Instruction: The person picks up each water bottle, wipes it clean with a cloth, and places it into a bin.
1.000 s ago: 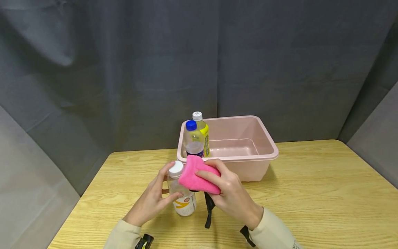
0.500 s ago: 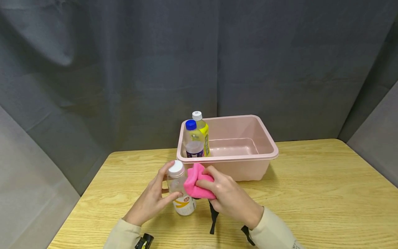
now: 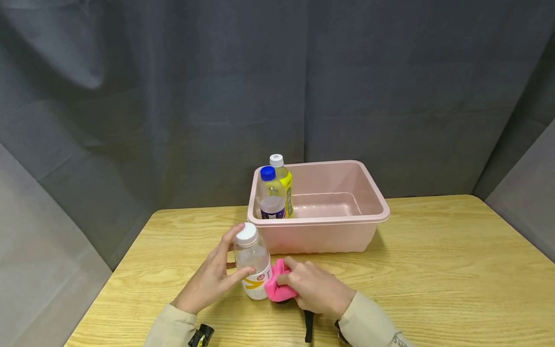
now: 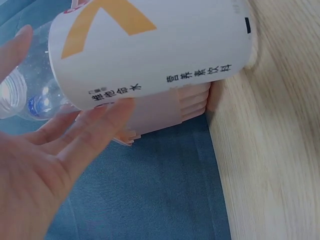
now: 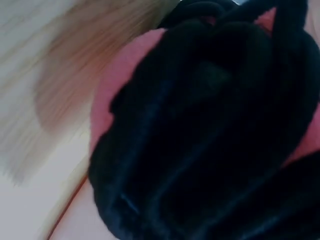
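Bottle of clear plastic with a white cap and a white-orange label [image 3: 252, 262] stands near the front edge of the wooden counter [image 3: 433, 270], probably held upright so that its side can be wiped. The left hand [image 3: 208, 279] steadies it, the thumb and fingers [image 4: 100, 127] curled around its body from the left. The right hand [image 3: 314, 289] lies low on the counter, its fingers clamped on a folded pink cloth [image 3: 277, 286] which touches the bottle's lower label. Behind them, a pink plastic tub [image 3: 342, 231] holds a blue-capped bottle [image 3: 270, 196] and a yellow-labelled bottle [image 3: 283, 180] in its left corner.
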`<state>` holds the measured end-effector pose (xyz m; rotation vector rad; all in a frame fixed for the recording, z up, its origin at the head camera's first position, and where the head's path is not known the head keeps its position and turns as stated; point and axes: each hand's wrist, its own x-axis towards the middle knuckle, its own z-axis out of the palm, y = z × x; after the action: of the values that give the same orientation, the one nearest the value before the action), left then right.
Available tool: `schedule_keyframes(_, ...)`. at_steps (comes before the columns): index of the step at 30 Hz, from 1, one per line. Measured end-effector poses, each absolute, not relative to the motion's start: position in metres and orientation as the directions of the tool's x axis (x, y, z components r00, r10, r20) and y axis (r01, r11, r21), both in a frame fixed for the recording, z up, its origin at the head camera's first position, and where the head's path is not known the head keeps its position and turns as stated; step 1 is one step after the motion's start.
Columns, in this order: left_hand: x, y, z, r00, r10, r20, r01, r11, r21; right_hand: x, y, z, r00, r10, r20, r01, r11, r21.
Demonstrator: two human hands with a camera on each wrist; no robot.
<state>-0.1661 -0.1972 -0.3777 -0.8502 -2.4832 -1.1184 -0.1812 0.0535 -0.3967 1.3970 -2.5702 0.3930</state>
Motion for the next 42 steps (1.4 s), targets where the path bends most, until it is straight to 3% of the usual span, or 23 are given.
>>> schedule_keyframes(8, -0.167, -0.197, -0.377, -0.769, 0.408, 0.492, 0.638, 0.514, 0.573, -0.181, 0.059, -0.381, -0.493, -0.75, 0.441, -0.857, 0.505, -0.098)
schedule_keyframes(18, -0.169, -0.198, -0.375, -0.727, 0.454, 0.515, 0.687, 0.481, 0.545, -0.176, 0.06, -0.358, -0.41, -0.528, 0.744, -0.886, 0.425, -0.186)
schedule_keyframes(23, -0.169, -0.199, -0.376, -0.728, 0.456, 0.511, 0.685, 0.479, 0.548, -0.176, 0.06, -0.358, -0.409, -0.498, 0.764, -0.887, 0.413, -0.206)
schedule_keyframes(34, -0.168, -0.199, -0.378, -0.651, 0.445, 0.615, 0.739, 0.556, 0.38, -0.178, 0.067, -0.355, -0.451, -0.523, 0.723, -0.871, 0.434, -0.23)
schedule_keyframes(42, -0.162, -0.193, -0.373, -0.733, 0.376, 0.567, 0.657, 0.61, 0.443, -0.183, 0.077, -0.35, -0.414, -0.475, 0.777, -0.887, 0.401, -0.228)
